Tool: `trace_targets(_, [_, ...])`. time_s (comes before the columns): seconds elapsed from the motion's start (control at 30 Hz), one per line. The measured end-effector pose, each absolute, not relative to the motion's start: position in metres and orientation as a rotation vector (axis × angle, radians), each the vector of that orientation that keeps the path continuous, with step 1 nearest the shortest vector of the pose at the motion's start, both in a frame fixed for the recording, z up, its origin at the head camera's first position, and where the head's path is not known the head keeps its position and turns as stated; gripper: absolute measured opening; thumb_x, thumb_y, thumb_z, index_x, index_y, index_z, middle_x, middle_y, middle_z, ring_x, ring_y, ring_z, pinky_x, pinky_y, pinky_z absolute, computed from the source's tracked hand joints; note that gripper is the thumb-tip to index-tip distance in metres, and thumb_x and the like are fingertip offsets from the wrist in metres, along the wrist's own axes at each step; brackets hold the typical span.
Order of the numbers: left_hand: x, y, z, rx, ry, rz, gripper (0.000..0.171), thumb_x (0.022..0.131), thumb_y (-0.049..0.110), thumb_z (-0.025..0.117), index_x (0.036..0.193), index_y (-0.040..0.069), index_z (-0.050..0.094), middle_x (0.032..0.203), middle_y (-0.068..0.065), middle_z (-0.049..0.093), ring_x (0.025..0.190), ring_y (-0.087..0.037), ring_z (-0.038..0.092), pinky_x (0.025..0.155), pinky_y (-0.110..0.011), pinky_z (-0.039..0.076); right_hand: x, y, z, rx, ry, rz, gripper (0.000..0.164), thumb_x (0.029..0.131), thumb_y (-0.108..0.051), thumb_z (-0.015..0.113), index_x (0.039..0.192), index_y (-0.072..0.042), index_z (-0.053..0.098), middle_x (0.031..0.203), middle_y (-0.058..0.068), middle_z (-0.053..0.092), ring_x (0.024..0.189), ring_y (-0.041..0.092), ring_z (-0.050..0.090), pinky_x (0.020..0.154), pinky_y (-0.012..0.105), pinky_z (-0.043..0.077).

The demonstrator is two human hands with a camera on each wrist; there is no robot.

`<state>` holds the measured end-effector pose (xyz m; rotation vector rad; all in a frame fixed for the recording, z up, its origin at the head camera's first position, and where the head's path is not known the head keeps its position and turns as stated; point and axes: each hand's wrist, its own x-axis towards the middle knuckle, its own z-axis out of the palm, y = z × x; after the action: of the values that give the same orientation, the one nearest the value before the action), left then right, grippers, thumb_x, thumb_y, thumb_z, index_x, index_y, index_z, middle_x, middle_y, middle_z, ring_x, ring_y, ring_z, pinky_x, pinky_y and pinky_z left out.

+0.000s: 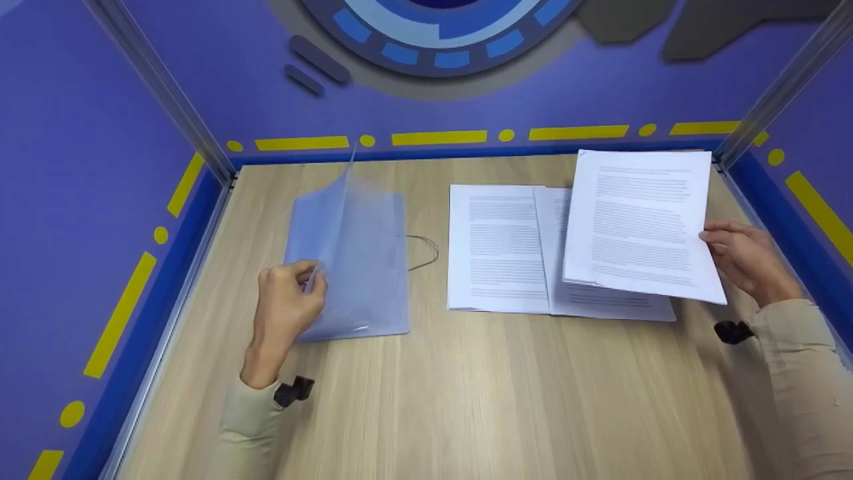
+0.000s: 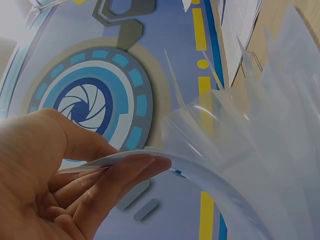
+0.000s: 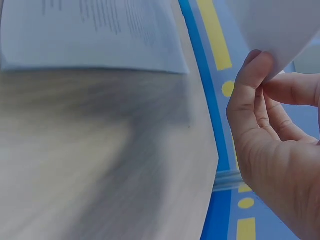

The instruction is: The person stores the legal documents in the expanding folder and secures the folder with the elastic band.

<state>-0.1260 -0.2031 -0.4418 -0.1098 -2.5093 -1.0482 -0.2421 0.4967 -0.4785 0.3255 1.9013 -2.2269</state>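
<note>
My left hand pinches the left edge of the raised cover of a translucent plastic folder, which lies on the left of the table. Several clear leaves of it fan out in the left wrist view. A thin dark cord loops out from the folder's right side. At the right, my right hand holds printed sheets by their right edge between thumb and fingers. Those sheets are tilted and overlap a lower paper stack, covering much of it. Beside that lies another printed stack.
The wooden table is bounded by a blue back wall and side walls with yellow marks. Metal posts stand at the back corners. A strip of table separates the folder from the papers.
</note>
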Motion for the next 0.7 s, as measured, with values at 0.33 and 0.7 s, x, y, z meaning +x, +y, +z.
trace_targets(0.33, [-0.127, -0.205, -0.442, -0.111, -2.507, -1.061, 0.019, 0.093, -0.002, 0.071, 0.107, -0.012, 0.08, 0.095, -0.029, 0.079, 0.083, -0.044, 0.079, 0.079, -0.058, 0.064, -0.244, 0.475, -0.467, 0.204, 1.83, -2.296, 0.014, 0.104, 0.004, 0.062, 0.101, -0.004, 0.073, 0.096, 0.003, 0.077, 0.083, 0.014, 0.075, 0.07, 0.024, 0.06])
trace_targets(0.7, [-0.127, -0.206, -0.443, -0.126, -2.5, -1.08, 0.018, 0.092, -0.002, 0.073, 0.105, -0.011, 0.08, 0.095, -0.029, 0.079, 0.078, -0.041, 0.079, 0.077, -0.056, 0.065, -0.246, 0.45, -0.459, 0.183, 1.829, -2.292, 0.011, 0.103, 0.003, 0.064, 0.102, -0.004, 0.071, 0.097, 0.003, 0.076, 0.085, 0.013, 0.075, 0.069, 0.025, 0.06])
